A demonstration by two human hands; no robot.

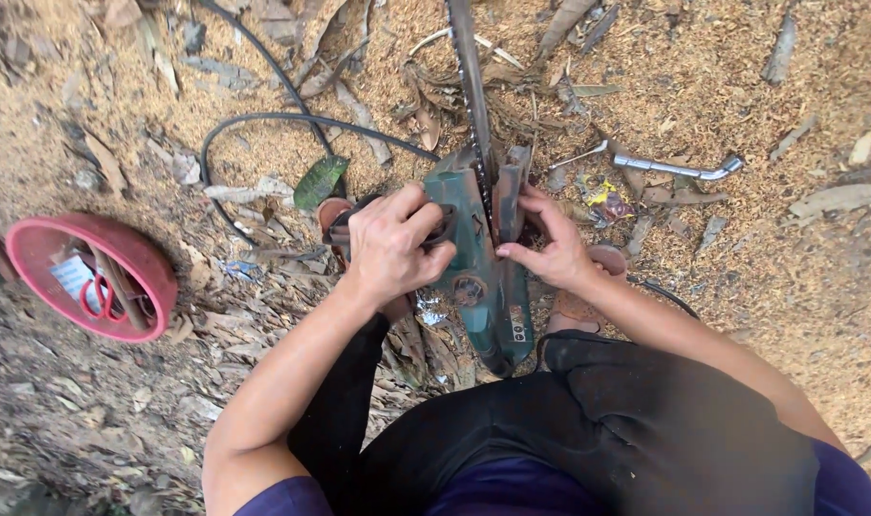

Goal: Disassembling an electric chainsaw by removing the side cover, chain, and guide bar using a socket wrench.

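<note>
A worn green chainsaw (pixel 483 277) lies on the sawdust-covered ground between my feet, its bar and chain (pixel 471 86) pointing away from me. My left hand (pixel 392 244) is closed around the dark handle on the saw's left side. My right hand (pixel 550 244) pinches the edge of the side cover plate (pixel 508 196) next to the bar. I squat over the saw in dark trousers, with brown sandals under each hand.
A red bowl (pixel 34 244) at left holds red-handled scissors (pixel 99 296) and small items. A metal socket wrench (pixel 679 169) lies on the ground right of the bar. A black cable (pixel 263 119) loops behind the saw. Dry leaves and wood scraps are scattered around.
</note>
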